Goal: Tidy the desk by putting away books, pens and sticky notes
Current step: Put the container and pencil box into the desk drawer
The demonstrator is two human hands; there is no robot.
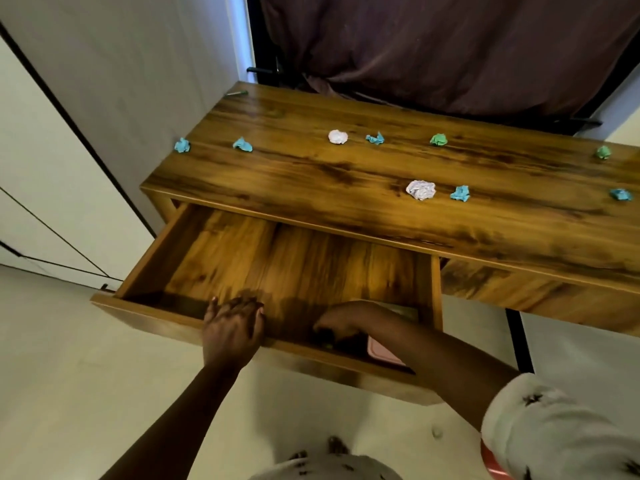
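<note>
Where the right hand [341, 322] reaches, the drawer [298, 268] contents blur.

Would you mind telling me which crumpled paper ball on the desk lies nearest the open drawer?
The larger white crumpled paper ball near the desk's front edge; the smaller white ball lies farther back.

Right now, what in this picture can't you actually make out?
- Head view: what the right hand grips in the drawer; hand and shadow hide it.
- Pink item: mostly hidden by the forearm.
- Green pen-like item at the desk's far corner: too small.
- Crumpled blue ball: at the right edge.
</note>
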